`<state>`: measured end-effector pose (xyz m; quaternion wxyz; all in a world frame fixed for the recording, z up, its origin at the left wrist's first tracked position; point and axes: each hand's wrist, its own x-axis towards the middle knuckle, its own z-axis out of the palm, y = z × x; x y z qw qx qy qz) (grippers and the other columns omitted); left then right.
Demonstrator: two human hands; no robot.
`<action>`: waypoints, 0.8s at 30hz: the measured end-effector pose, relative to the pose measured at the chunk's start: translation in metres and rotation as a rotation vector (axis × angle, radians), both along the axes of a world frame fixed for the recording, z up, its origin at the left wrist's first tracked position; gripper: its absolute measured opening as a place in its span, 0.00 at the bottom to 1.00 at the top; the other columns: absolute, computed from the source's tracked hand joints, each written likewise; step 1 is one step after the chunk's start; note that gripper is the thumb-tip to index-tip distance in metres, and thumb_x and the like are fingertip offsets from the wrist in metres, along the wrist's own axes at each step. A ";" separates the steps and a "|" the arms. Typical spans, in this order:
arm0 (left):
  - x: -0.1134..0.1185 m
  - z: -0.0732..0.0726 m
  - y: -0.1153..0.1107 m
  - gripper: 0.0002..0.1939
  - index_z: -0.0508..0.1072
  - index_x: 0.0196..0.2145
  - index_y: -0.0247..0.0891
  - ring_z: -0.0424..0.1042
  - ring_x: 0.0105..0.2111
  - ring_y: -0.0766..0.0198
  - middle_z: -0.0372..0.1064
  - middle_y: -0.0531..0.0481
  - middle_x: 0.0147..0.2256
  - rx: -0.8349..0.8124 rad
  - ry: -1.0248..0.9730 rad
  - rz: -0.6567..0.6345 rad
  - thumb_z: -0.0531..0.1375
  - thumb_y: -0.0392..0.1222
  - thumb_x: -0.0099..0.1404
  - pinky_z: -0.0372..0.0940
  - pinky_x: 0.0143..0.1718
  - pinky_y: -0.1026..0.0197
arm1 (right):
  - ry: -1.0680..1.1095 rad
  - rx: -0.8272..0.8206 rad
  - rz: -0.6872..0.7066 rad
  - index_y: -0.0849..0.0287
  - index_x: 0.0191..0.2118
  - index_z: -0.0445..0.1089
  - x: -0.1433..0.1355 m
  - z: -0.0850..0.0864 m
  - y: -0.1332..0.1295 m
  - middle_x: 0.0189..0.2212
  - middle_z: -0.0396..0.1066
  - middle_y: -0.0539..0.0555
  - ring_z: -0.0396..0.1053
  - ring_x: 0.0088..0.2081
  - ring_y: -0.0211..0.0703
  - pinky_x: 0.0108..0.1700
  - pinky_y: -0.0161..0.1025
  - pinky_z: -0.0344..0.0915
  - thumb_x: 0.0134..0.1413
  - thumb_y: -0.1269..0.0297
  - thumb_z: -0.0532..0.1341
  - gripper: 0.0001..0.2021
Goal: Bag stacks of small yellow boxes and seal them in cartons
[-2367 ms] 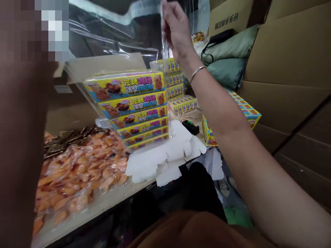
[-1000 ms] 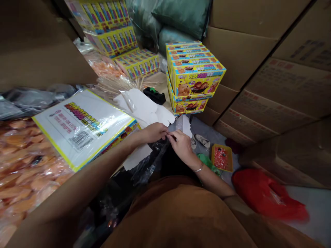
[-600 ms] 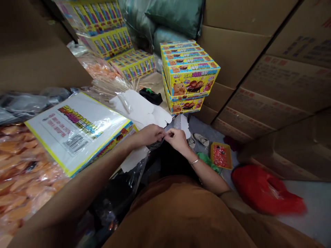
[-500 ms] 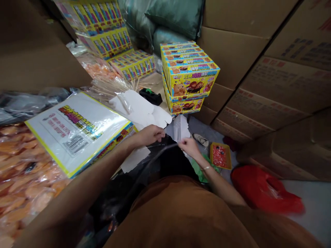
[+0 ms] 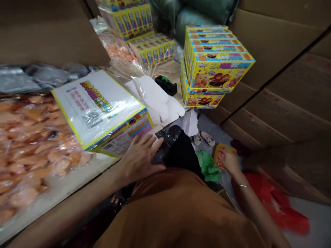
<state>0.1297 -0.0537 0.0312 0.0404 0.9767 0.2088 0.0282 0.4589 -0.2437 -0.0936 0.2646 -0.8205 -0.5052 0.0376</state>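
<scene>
My left hand is open, palm down with spread fingers, between my body and the big box. Its fingertips lie close to the lower front corner of that yellow-edged printed box, which lies with its white barcode face up. Far to the right, my right hand is over the small yellow tray. Its fingers are curled together, and what they hold, if anything, is hidden. Red pieces show in the tray beside the fingers. White die-cut card sheets lie beyond my left hand.
Stacked yellow toy boxes stand at the table's far end, near a black tape dispenser. Bagged orange pieces cover the left side. A green bag, shoes and a red bag lie on the floor. Cartons wall the right.
My hands have moved apart from a thin clear strip that is no longer visible. The left came back toward me and spread open; the right went down to the yellow tray. My view has shifted.
</scene>
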 end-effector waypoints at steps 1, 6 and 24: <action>-0.017 -0.004 -0.010 0.45 0.65 0.63 0.35 0.66 0.59 0.38 0.69 0.32 0.58 -0.018 0.083 0.041 0.68 0.62 0.55 0.53 0.63 0.35 | -0.023 0.083 0.091 0.56 0.33 0.74 -0.006 0.010 0.016 0.34 0.76 0.61 0.73 0.38 0.52 0.43 0.47 0.69 0.58 0.65 0.57 0.08; -0.058 -0.022 -0.048 0.48 0.64 0.64 0.33 0.65 0.60 0.37 0.67 0.28 0.59 0.004 0.251 0.239 0.70 0.60 0.53 0.49 0.64 0.32 | -0.225 0.510 0.736 0.53 0.53 0.70 -0.092 0.095 0.131 0.54 0.71 0.59 0.66 0.58 0.55 0.59 0.57 0.61 0.63 0.70 0.58 0.14; -0.070 -0.051 -0.067 0.07 0.74 0.34 0.41 0.75 0.42 0.59 0.80 0.48 0.44 0.710 -0.313 0.428 0.59 0.32 0.69 0.57 0.44 0.52 | -0.458 0.651 1.369 0.56 0.44 0.70 -0.217 0.109 0.257 0.36 0.67 0.54 0.65 0.40 0.43 0.45 0.45 0.67 0.72 0.70 0.46 0.15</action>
